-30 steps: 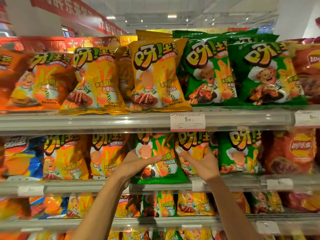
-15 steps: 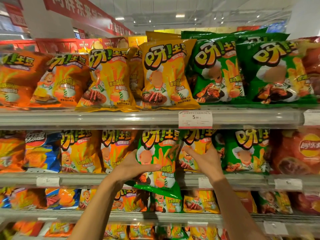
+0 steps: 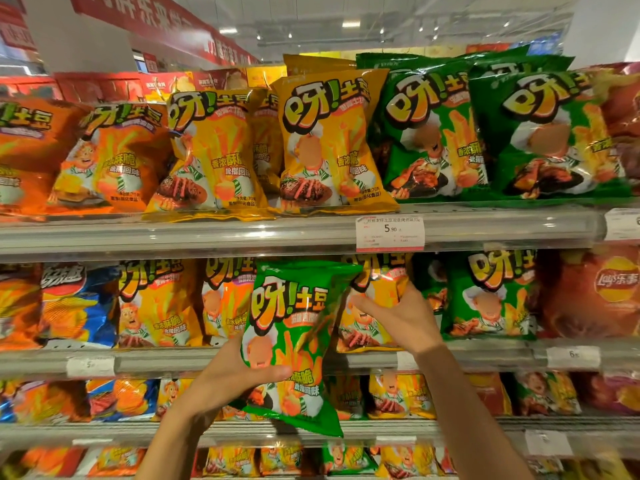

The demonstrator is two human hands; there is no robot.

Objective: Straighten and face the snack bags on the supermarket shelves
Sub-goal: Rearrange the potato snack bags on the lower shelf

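While held: green bag (image 3: 294,344) is off the shelf, in front of the second shelf (image 3: 156,362), label facing out.
Left hand (image 3: 239,379): grips the bag's lower left side, thumb across its front.
Right hand (image 3: 401,320): fingers spread, touching its right edge.
Behind: yellow bag (image 3: 374,306), partly covered.
Above: price tag (image 3: 390,233).

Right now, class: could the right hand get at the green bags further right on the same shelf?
Probably yes. The right hand rests on the yellow bag beside the shelved green bag, with nothing between them.
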